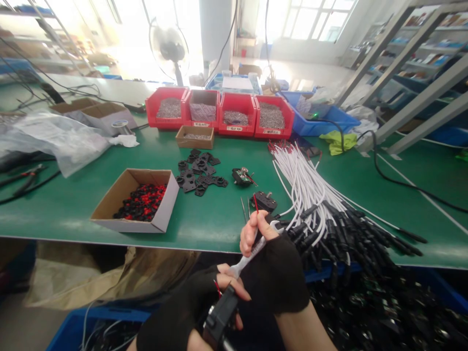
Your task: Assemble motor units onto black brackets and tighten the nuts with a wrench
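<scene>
My left hand [204, 287], in a black fingerless glove, is closed around a small black housing [221, 314] with a metal shaft and short red wires. In my right hand [280, 258], also gloved, a silver open-ended wrench [252, 254] slants down so its lower end reaches my left fingers. A thin red piece [256, 204] sticks up by the right thumb and fingertips; its kind is unclear. Just beyond that hand lies a black housing [263, 201] with a metal shaft. Another housing with an exposed green circuit board [243, 176] sits farther back.
Left on the green table [204, 224] stands a cardboard box [168, 202] of red and black parts. Black plates [199, 170] lie mid-table. White cables [300, 175] fill the right. Red bins [237, 129] with small metal parts line the back, beside a blue bin [310, 127].
</scene>
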Tool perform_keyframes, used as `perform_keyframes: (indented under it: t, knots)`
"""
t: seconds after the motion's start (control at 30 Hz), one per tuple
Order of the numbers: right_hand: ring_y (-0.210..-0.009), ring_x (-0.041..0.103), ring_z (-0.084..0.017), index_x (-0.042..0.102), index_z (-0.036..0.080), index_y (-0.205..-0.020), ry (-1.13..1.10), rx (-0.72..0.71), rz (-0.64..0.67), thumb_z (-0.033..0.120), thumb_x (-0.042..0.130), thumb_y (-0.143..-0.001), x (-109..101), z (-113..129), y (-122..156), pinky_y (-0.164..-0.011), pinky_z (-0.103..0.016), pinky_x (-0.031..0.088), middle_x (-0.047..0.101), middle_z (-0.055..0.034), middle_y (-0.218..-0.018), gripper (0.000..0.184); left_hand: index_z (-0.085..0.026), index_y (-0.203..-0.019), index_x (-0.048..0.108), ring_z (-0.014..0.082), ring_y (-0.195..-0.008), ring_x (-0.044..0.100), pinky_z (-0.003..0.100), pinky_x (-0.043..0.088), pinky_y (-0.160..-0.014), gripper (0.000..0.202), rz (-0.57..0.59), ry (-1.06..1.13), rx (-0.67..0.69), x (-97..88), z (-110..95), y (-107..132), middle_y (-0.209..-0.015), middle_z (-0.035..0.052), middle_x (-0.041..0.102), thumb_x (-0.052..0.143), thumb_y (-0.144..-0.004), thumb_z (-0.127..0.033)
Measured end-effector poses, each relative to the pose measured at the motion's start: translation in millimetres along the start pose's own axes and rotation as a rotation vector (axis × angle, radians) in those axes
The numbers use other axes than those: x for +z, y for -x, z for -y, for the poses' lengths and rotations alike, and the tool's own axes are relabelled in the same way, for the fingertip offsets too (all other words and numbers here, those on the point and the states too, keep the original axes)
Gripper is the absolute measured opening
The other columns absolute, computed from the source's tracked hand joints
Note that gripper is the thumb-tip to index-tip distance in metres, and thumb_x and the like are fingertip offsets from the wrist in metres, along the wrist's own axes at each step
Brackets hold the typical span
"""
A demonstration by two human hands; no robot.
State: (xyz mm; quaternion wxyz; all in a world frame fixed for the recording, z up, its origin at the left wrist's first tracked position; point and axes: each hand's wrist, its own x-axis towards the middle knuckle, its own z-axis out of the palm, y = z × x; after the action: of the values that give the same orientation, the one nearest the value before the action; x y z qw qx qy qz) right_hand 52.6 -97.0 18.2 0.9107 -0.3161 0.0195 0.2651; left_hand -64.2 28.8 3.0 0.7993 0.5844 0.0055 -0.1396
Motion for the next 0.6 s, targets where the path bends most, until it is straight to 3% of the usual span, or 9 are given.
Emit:
perform_keyframes:
  t: [0.13, 0.2, 0.27, 0.33, 0.37, 0.43, 0.47, 0.53, 0.6]
  knots:
    - [-0.054, 0.064, -0.012, 0.071, 0.017, -0.08, 0.003, 0.047, 0.011, 0.037, 0.102, -0.068, 3, -8, -3, -0.051, -0.014, 0.055, 0.067, 0.0001, -0.065, 0.039, -0.024, -0.109, 0.077, 0.0209, -0.078, 0.07, 0.027, 0.053, -0.07, 0.051, -0.051, 0.05, -0.011, 0.3, 1, 3, -0.085, 0.0047, 0.072, 0.093, -0.067, -0.049]
    - [-0.067, 0.074, -0.017, 0.078, 0.016, -0.086, 0.053, 0.071, 0.046, 0.046, 0.1, -0.071, 3, -10, -7, -0.062, -0.018, 0.062, 0.075, -0.0058, -0.076, 0.04, -0.024, -0.109, 0.077, 0.0204, -0.078, 0.069, 0.027, 0.053, -0.071, 0.062, -0.064, 0.071, -0.002, -0.6, 5, 3, -0.088, 0.0032, 0.071, 0.097, -0.057, -0.052]
    - [-0.084, 0.078, -0.022, 0.081, 0.015, -0.091, 0.055, 0.065, 0.052, 0.057, 0.099, -0.068, 1, -6, -13, -0.076, -0.024, 0.065, 0.079, -0.0113, -0.09, 0.05, -0.023, -0.108, 0.076, 0.0196, -0.077, 0.068, 0.027, 0.053, -0.072, 0.062, -0.065, 0.05, 0.035, -2.7, 9, 2, -0.089, 0.0028, 0.07, 0.097, -0.056, -0.05]
    - [-0.098, 0.076, -0.023, 0.081, 0.018, -0.093, 0.058, -0.014, 0.027, 0.06, 0.1, -0.064, -5, 5, -21, -0.087, -0.028, 0.064, 0.079, -0.0115, -0.102, 0.055, -0.022, -0.106, 0.076, 0.0194, -0.078, 0.067, 0.027, 0.053, -0.071, 0.059, -0.068, 0.009, 0.079, -5.6, 13, 2, -0.09, 0.0026, 0.069, 0.098, -0.056, -0.045]
    - [-0.097, 0.076, -0.022, 0.081, 0.02, -0.093, 0.102, -0.089, 0.029, 0.062, 0.099, -0.064, -8, 12, -24, -0.084, -0.027, 0.065, 0.079, -0.0096, -0.102, 0.055, -0.022, -0.107, 0.075, 0.0193, -0.078, 0.067, 0.026, 0.053, -0.07, 0.06, -0.074, 0.003, 0.093, -7.0, 13, 3, -0.091, 0.0025, 0.07, 0.098, -0.056, -0.044]
    - [-0.072, 0.07, -0.014, 0.078, 0.022, -0.092, 0.287, -0.266, 0.074, 0.067, 0.091, -0.076, -16, 28, -28, -0.06, -0.019, 0.058, 0.077, -0.0043, -0.093, 0.049, -0.023, -0.111, 0.074, 0.0193, -0.078, 0.068, 0.025, 0.052, -0.068, 0.064, -0.115, 0.025, 0.094, -8.9, 12, 4, -0.09, 0.0025, 0.072, 0.098, -0.056, -0.046]
    - [-0.055, 0.059, -0.01, 0.076, 0.022, -0.09, 0.382, -0.338, 0.095, 0.066, 0.086, -0.083, -18, 34, -28, -0.046, -0.015, 0.046, 0.074, -0.0013, -0.082, 0.046, -0.024, -0.113, 0.074, 0.0194, -0.078, 0.068, 0.024, 0.052, -0.068, 0.064, -0.15, 0.039, 0.085, -9.4, 9, 4, -0.089, 0.0027, 0.073, 0.097, -0.058, -0.047]
    - [-0.05, 0.045, -0.009, 0.072, 0.019, -0.09, 0.686, -0.455, 0.095, 0.051, 0.071, -0.102, -22, 41, -25, -0.045, -0.016, 0.034, 0.062, 0.0019, -0.07, 0.034, -0.024, -0.115, 0.074, 0.0198, -0.079, 0.069, 0.024, 0.052, -0.07, 0.059, -0.253, 0.043, 0.08, -9.6, 3, 5, -0.089, 0.0033, 0.076, 0.093, -0.064, -0.049]
    - [-0.056, 0.05, -0.011, 0.067, 0.017, -0.09, 1.087, -0.557, 0.146, 0.032, 0.058, -0.107, -24, 35, -24, -0.051, -0.02, 0.038, 0.056, 0.0027, -0.068, 0.024, -0.024, -0.115, 0.075, 0.0212, -0.081, 0.071, 0.025, 0.052, -0.073, 0.055, -0.368, 0.02, 0.105, -9.8, -3, 5, -0.089, 0.0038, 0.078, 0.088, -0.069, -0.051]
